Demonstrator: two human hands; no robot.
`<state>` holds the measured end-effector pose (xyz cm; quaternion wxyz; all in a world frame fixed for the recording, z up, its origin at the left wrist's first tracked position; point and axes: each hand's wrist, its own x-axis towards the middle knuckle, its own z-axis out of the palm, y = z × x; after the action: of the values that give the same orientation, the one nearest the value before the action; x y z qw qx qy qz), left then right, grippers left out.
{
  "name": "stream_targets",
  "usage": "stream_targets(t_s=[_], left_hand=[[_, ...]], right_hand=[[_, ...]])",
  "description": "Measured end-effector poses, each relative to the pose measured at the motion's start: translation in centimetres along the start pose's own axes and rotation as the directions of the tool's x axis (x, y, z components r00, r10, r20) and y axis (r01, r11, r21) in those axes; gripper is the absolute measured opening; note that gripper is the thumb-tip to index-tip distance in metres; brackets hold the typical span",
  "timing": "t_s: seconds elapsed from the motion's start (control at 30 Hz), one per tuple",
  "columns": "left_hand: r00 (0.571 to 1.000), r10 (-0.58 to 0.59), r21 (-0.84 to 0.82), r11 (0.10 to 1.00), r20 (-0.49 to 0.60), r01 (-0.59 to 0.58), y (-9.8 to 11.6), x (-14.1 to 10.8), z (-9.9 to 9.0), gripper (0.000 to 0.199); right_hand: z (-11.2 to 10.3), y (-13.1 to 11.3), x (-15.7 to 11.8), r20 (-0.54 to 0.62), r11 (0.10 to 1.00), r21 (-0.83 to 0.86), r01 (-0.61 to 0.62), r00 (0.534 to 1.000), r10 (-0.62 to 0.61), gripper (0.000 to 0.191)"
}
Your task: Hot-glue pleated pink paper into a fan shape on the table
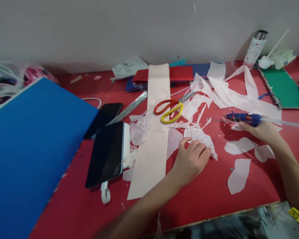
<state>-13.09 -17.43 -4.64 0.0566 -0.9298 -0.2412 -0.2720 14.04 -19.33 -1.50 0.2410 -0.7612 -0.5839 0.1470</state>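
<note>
My left hand [191, 159] lies on the red table with its fingers bent and a little apart, resting on the near edge of a pleated white piece [200, 136]. To the right, my right hand [260, 131] is wrapped round a blue glue gun [245, 118], whose tip points left and whose clear glue stick sticks out to the right. Cut white petal shapes [239, 176] lie between my hands and below the glue gun. Scissors [174, 108] with one red and one yellow handle rest across a long cream strip [150, 159], beyond my left hand.
A large blue board [37, 149] covers the left side, beside a phone [107, 116] and a tablet [106, 156]. White scraps [221, 89] spread behind the glue gun. A bottle [255, 49] and a green board [287, 88] are at the back right.
</note>
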Motion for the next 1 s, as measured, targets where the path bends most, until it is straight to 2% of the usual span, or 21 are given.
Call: stream_targets(t_s=[0.1,0.2,0.33,0.4,0.57,0.7,0.83,1.0], left_hand=[[0.999,-0.037,-0.091,0.995,-0.017,0.035,-0.4,0.1,-0.2,0.013],[0.995,-0.095,-0.090,0.992,-0.025,0.093,-1.1,0.3,-0.3,0.013],[0.993,-0.094,-0.005,0.996,0.075,0.095,-1.9,1.2,-0.1,0.015],[0.987,-0.080,0.052,0.996,0.142,0.073,-2.2,2.4,0.3,0.016],[0.954,-0.139,0.112,0.987,0.265,0.113,-3.1,6.7,2.1,0.017],[0.930,-0.188,0.158,0.977,0.315,0.144,-2.9,9.1,4.0,0.016],[0.928,-0.185,0.164,0.977,0.324,0.138,-2.6,9.7,5.1,0.018],[0.920,-0.158,0.163,0.981,0.359,0.104,-3.0,10.2,5.3,0.015]], right_hand=[[0.1,0.2,0.1,0.003,0.999,-0.019,-0.046,0.999,0.046,0.042],[0.2,0.2,0.2,-0.037,0.993,-0.045,-0.107,0.994,0.105,0.043],[0.2,0.2,0.3,-0.125,0.973,-0.072,-0.218,0.970,0.208,0.045],[0.1,0.3,0.5,-0.152,0.965,-0.067,-0.253,0.959,0.241,0.046],[-0.1,1.1,1.0,-0.202,0.948,-0.034,-0.316,0.931,0.303,0.046],[0.0,1.9,1.4,-0.283,0.957,-0.012,-0.289,0.919,0.274,0.048],[0.2,2.4,1.7,-0.262,0.954,-0.056,-0.295,0.926,0.271,0.053],[0.3,2.8,1.8,-0.200,0.931,-0.049,-0.362,0.917,0.346,0.062]])
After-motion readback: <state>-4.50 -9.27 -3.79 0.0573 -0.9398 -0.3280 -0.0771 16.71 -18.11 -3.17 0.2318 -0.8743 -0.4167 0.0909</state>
